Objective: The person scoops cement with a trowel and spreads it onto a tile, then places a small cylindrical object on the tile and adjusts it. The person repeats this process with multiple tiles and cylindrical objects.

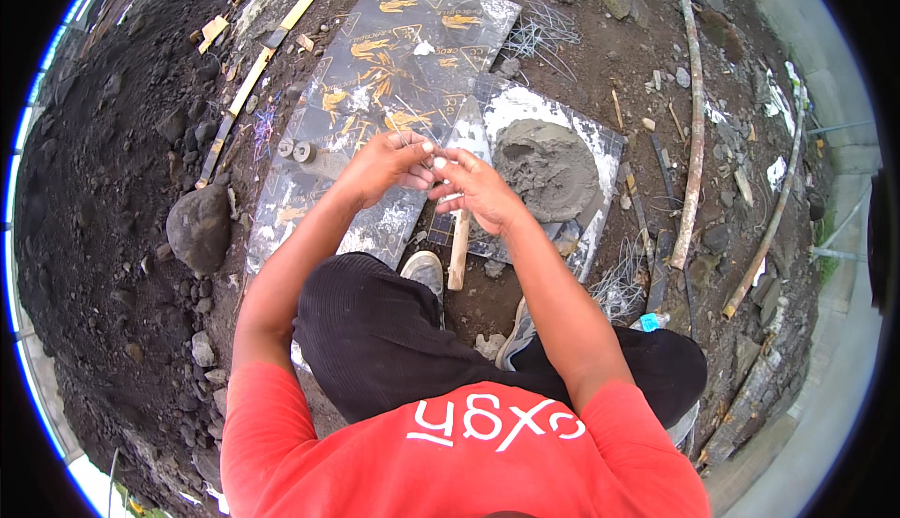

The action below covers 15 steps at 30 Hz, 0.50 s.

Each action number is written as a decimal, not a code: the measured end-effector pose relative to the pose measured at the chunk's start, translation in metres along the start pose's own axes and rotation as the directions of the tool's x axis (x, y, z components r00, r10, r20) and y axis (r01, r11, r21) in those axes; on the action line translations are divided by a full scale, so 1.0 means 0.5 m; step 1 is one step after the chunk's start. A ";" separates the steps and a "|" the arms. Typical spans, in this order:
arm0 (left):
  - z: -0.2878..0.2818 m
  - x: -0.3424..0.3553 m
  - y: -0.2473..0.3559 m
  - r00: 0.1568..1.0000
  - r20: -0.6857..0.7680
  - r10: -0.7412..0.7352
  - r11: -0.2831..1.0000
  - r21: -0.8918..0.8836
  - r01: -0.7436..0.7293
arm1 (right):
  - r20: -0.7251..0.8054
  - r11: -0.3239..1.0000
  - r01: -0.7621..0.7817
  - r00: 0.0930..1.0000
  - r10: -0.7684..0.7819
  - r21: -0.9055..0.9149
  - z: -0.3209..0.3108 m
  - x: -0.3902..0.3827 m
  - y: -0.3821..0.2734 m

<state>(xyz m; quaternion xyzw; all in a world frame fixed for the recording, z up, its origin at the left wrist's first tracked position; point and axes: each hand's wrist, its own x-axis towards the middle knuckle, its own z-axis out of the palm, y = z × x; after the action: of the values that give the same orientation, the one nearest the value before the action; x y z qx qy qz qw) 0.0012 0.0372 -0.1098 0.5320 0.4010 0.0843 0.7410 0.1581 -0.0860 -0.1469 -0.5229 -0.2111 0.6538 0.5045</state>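
Observation:
My left hand [386, 166] and my right hand [480, 190] meet fingertip to fingertip above the boards. Both pinch thin metal wire [410, 109], whose ends stick up past the left fingers. Below the right hand lies a trowel, its pointed grey blade facing away and its wooden handle [458, 254] toward me; the hands hide its middle. To the right, a heap of wet grey mortar [546, 171] sits on a white-smeared board [592, 229]. A larger dark printed board [323, 82] stretches under and beyond the left hand, with two small round grey pieces [302, 151] on it.
Loose wire [542, 38] lies beyond the boards, and another wire tangle [621, 284] lies near my right knee. Long wooden poles [692, 115] lie on the right. A wooden strip [251, 77] and a big rock [200, 229] are on the left.

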 end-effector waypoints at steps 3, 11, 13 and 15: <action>-0.012 -0.026 0.034 0.989 -0.070 -0.133 0.961 0.235 0.146 | 0.105 0.986 -0.041 0.993 0.059 -0.164 -0.017 -0.022 0.015; 0.033 -0.077 0.092 0.545 0.595 0.591 -0.325 0.794 -0.514 | 0.140 0.912 -0.111 0.974 0.179 -0.395 -0.038 -0.036 -0.126; 0.041 -0.068 0.100 0.879 0.371 0.300 0.041 0.915 -0.400 | 0.164 0.925 -0.010 0.983 0.078 -0.379 -0.036 -0.046 -0.167; 0.041 -0.064 0.113 0.843 0.371 0.390 0.109 0.890 -0.442 | 0.114 0.926 0.026 0.993 0.018 -0.376 -0.038 -0.054 -0.207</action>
<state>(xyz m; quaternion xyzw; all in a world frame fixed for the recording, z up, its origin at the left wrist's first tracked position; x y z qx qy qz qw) 0.0109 0.0286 -0.0430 0.9591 0.1849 0.0155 0.2139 0.2191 -0.0730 -0.0583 -0.5711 -0.3626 0.6290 0.3831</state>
